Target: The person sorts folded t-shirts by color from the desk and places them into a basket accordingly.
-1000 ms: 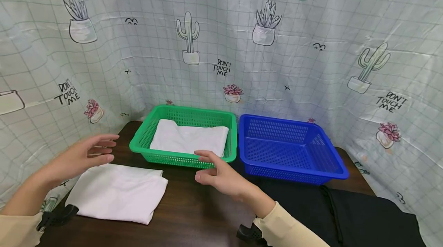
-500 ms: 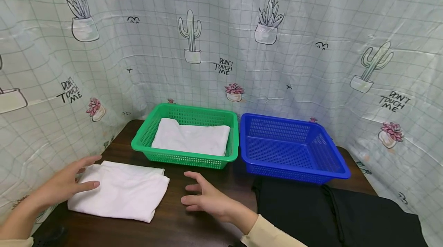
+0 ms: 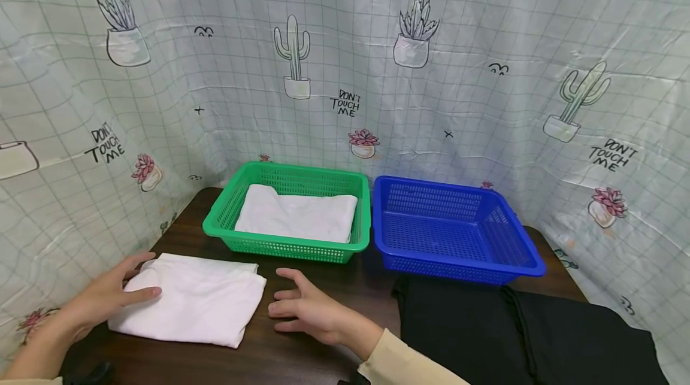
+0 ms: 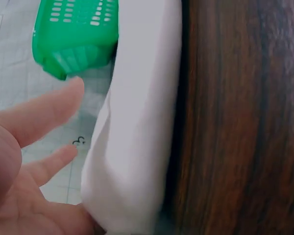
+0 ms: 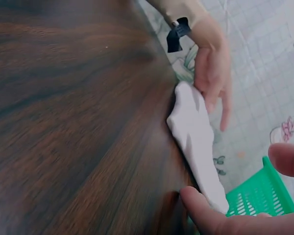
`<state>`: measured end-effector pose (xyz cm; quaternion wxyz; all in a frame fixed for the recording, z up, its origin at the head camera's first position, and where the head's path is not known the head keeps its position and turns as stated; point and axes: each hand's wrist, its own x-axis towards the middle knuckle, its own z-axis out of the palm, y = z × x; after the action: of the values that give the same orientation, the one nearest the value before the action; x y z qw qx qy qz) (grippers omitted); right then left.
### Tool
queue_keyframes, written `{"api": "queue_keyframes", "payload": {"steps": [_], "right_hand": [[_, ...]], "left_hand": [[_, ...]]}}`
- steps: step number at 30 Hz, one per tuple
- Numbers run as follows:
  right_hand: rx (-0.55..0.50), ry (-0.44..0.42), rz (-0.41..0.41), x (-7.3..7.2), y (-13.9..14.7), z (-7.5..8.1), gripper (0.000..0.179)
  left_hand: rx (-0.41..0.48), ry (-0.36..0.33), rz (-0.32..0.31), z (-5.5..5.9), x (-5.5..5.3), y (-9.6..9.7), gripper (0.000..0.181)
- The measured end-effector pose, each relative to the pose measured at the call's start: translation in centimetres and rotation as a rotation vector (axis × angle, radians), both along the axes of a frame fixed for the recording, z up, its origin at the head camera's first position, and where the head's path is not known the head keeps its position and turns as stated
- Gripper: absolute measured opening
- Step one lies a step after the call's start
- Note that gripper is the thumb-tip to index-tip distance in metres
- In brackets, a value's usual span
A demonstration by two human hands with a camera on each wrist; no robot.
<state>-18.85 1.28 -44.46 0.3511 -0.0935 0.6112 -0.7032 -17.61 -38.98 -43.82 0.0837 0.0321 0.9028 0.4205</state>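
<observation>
A folded white cloth (image 3: 191, 301) lies flat on the dark wooden table at the left. My left hand (image 3: 105, 295) is at its left end, thumb stretched over the top and fingers spread along the far side. In the left wrist view the thumb and fingers of that hand (image 4: 32, 191) stand apart beside the cloth (image 4: 137, 112). To the right of the cloth, my right hand (image 3: 315, 313) hovers low over the table with fingers spread, holding nothing. The right wrist view shows its fingertips near the cloth's right end (image 5: 208, 181).
Behind the cloth stands a green basket (image 3: 291, 247) with another folded white cloth (image 3: 296, 216) inside. A blue basket (image 3: 458, 271) is beside it on the right. Black fabric (image 3: 469, 331) covers the table's right front. A patterned curtain (image 3: 345, 44) hangs behind and at the sides.
Both hands have come down toward the white cloth: the left from above its far left corner to its left end, the right from in front of the green basket to beside its right edge.
</observation>
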Motion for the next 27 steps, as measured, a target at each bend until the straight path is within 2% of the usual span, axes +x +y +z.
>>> {"api": "queue_keyframes", "payload": {"steps": [3,7,14,17,19,22,27], "right_hand": [[-0.014,-0.013,-0.012,-0.1,-0.6,-0.1,0.079],[-0.035,-0.021,-0.042,-0.3,-1.3,-0.3,0.081],[-0.08,-0.072,-0.131,-0.7,-2.7,-0.5,0.082],[-0.088,-0.074,-0.14,-1.0,-3.3,-0.6,0.081],[-0.08,-0.059,-0.129,-1.2,-3.8,-0.7,0.08],[-0.034,0.008,-0.108,-1.3,-4.5,-0.9,0.079],[0.074,0.123,-0.1,-1.1,-5.2,-1.1,0.079]], "left_hand": [[0.014,-0.064,-0.025,0.1,-0.1,0.4,0.09],[0.098,-0.132,-0.071,0.1,-0.2,0.9,0.092],[0.233,-0.199,-0.096,-0.5,-0.3,1.4,0.092],[0.296,-0.229,-0.11,-0.9,-0.2,1.3,0.091],[0.339,-0.243,-0.128,-1.0,-0.2,1.4,0.09],[0.401,-0.259,-0.152,-1.1,-0.4,1.7,0.089],[0.431,-0.251,-0.181,-1.1,-0.6,2.0,0.086]]}}
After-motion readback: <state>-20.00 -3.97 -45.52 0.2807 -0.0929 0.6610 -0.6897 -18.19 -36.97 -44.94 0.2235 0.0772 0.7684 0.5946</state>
